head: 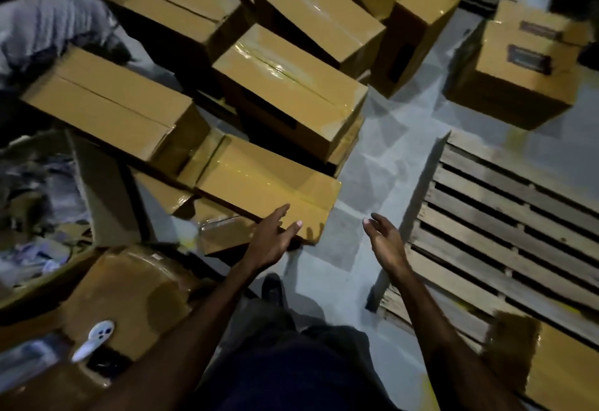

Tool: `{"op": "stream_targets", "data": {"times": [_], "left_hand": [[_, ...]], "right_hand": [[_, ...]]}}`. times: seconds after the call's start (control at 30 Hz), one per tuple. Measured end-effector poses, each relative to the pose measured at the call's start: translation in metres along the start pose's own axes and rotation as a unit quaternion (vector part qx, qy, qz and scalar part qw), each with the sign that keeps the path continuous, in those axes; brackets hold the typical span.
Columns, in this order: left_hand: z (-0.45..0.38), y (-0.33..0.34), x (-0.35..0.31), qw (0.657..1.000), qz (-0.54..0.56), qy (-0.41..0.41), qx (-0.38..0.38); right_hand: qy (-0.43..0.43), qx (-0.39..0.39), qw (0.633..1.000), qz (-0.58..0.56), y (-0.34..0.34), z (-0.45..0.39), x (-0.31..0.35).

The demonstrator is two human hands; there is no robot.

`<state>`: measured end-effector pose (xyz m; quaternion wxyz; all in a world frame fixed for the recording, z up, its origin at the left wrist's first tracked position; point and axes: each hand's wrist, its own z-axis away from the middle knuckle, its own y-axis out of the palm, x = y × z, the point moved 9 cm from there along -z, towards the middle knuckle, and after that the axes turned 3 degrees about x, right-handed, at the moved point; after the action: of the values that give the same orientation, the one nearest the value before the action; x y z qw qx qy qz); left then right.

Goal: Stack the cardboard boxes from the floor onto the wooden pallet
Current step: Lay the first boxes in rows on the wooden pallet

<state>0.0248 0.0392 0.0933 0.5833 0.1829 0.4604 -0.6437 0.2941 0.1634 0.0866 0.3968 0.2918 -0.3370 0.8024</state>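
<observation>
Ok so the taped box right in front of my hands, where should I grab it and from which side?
Probably by its two short ends, from above at the near corner. The box lies flat but tilted, resting on other boxes, its near corner overhanging. The left hand is already at that near edge; the right hand is open and off it, so it could take the far right end.

Ahead and left of your left hand [274, 242] the cardboard boxes [285, 86] crowd the floor [389, 158], while the wooden pallet [505, 216] lies right of your right hand [385, 242], one box [564, 365] on its near corner.
</observation>
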Motion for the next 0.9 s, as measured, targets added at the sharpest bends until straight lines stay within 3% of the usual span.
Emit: {"op": "stream_targets", "data": {"times": [0.23,0.5,0.73,0.9], "left_hand": [[-0.047,-0.042,0.002,0.999,0.033,0.003,0.003],[-0.098,-0.042,-0.031,0.999,0.049,0.002,-0.008],[-0.153,-0.026,-0.066,0.996,0.061,-0.02,-0.061],[-0.205,-0.013,-0.089,0.985,0.104,-0.08,-0.114]], "right_hand": [[-0.013,-0.021,1.0,0.007,0.032,-0.039,0.061],[-0.037,-0.014,0.999,0.023,0.013,-0.087,0.113],[-0.06,0.043,0.996,0.051,-0.019,-0.187,0.16],[-0.079,0.117,0.985,0.103,-0.038,-0.283,0.2]]}}
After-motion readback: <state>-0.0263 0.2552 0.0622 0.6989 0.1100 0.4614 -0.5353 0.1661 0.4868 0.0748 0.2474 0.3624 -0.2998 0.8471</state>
